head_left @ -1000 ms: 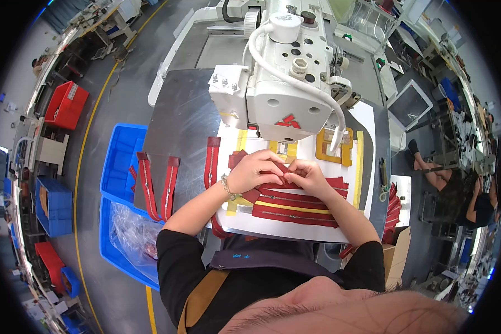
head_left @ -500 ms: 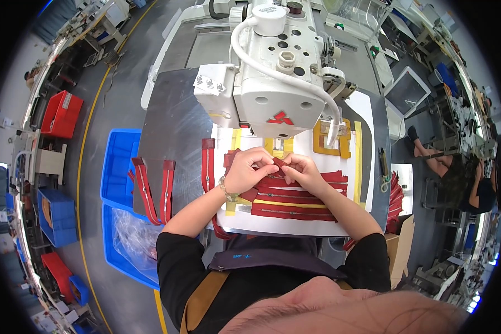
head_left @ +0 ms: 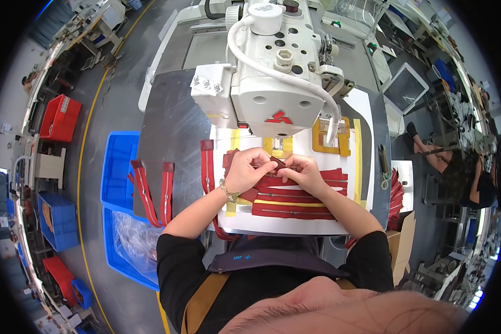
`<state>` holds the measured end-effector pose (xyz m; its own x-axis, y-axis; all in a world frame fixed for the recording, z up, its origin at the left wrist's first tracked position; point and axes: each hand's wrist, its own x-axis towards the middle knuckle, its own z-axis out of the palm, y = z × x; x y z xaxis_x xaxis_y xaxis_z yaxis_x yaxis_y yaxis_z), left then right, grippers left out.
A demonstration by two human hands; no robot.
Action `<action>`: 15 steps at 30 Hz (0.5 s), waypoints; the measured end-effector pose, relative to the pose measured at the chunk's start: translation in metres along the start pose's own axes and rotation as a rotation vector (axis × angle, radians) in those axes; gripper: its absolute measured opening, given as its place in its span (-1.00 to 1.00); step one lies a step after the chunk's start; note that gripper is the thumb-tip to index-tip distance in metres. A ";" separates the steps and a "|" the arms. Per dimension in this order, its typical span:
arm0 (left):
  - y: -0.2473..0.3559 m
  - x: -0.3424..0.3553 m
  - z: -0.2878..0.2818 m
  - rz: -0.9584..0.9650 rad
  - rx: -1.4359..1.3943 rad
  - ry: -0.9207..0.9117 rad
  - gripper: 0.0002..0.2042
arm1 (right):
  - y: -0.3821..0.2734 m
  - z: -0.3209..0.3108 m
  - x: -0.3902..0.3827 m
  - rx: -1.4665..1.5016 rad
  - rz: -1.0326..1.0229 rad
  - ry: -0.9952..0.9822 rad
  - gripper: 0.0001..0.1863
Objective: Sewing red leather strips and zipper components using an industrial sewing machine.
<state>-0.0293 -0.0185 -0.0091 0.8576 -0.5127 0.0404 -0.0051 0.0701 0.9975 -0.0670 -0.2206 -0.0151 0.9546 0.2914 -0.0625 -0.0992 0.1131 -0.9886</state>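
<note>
My left hand and my right hand meet over the sewing machine's work plate. Pinched between the fingertips of both is a small dark red fabric tab, which looks like the end of a zipper; the fingers partly cover it. Several red zippers lie side by side under and in front of my hands, on a white sheet. To the left of my left hand, a red zipper with a dark end tab lies lengthwise.
The white sewing machine head stands just beyond my hands. A yellow frame lies right of it. Two more zippers hang over the plate's left edge. Blue bins stand at the left; thread snips and bunched zippers are at the right.
The dark red tab has turned between my fingertips and now lies flatter. My hands have stayed in nearly the same place.
</note>
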 end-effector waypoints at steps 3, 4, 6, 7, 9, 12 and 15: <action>0.000 0.000 0.006 0.037 -0.065 0.083 -0.88 | 0.001 0.001 0.000 0.008 0.000 0.001 -0.91; 0.000 0.000 0.007 0.038 -0.067 0.079 -0.88 | 0.001 0.000 0.000 0.006 -0.001 0.004 -0.91; 0.000 0.001 0.006 0.036 -0.038 0.079 -0.87 | 0.003 -0.001 0.000 0.019 0.007 0.002 -0.92; -0.001 0.000 0.006 0.037 -0.038 0.078 -0.87 | 0.003 0.000 0.000 0.018 0.007 0.003 -0.92; -0.005 0.000 0.005 0.054 -0.003 0.076 -0.87 | 0.002 0.000 0.000 0.030 0.010 0.000 -0.92; -0.004 0.001 0.006 0.062 0.001 0.078 -0.88 | 0.003 0.000 -0.001 0.037 0.018 0.004 -0.91; -0.006 0.000 0.005 0.066 0.048 0.080 -0.88 | 0.002 0.000 0.000 0.026 0.019 0.001 -0.90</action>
<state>-0.0314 -0.0230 -0.0146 0.8930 -0.4380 0.1036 -0.0861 0.0595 0.9945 -0.0677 -0.2204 -0.0172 0.9526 0.2932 -0.0812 -0.1244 0.1318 -0.9834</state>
